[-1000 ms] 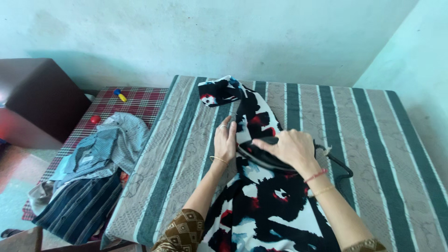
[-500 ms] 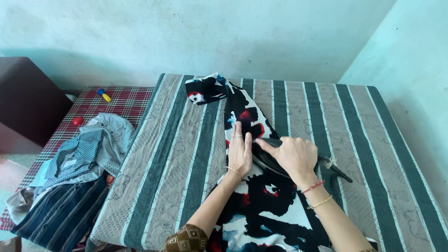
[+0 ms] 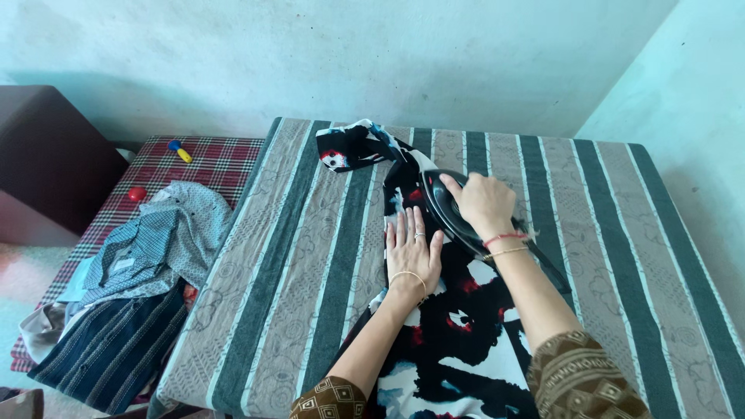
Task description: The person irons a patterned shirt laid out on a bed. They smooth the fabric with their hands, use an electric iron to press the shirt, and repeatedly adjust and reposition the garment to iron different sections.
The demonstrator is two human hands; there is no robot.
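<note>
Both hands work the cloth (image 3: 458, 326): left hand (image 3: 411, 250) spread flat, right hand (image 3: 485, 203) gripping the iron (image 3: 450, 213). Its handle is hidden; the cloth's near end is cut off.

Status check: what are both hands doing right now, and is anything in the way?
Right hand grips black iron. Left hand flat on black, white and red garment. Nothing blocking; striped cover around it, clothes pile off left.

The right hand (image 3: 485, 203) grips a black iron (image 3: 448, 211) resting on a black, white and red garment (image 3: 458, 341). The left hand (image 3: 413, 250) lies flat on the fabric just beside it (fingers spread). A striped cloth (image 3: 310, 256) covers the surface beneath.
</note>
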